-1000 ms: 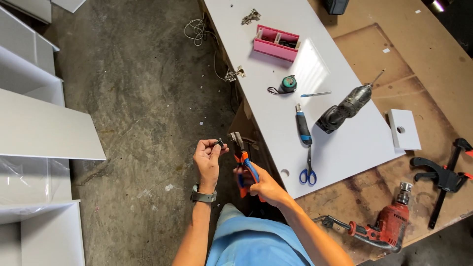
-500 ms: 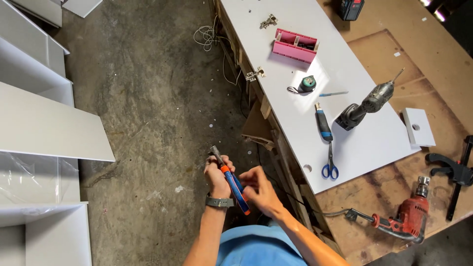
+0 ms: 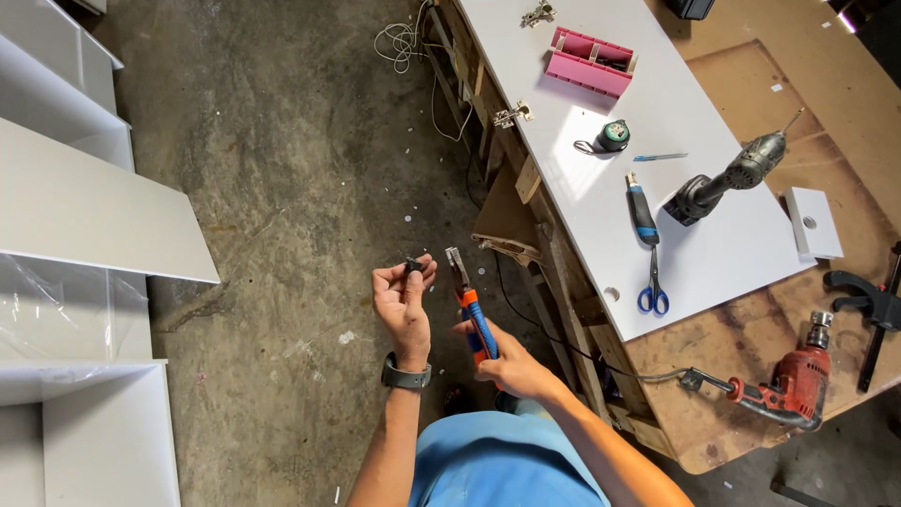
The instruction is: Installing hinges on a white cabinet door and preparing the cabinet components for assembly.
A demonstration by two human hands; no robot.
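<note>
Left hand (image 3: 402, 299) pinches a small dark part (image 3: 413, 267); right hand (image 3: 507, 361) grips pliers (image 3: 471, 310) just beside it, jaws not yet touching.

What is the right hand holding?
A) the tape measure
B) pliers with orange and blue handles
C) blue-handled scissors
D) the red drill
B: the right hand grips the pliers by their orange and blue handles, jaws pointing up beside the left hand, which pinches a small dark part. The scissors, red drill and tape measure lie on the bench.
</note>
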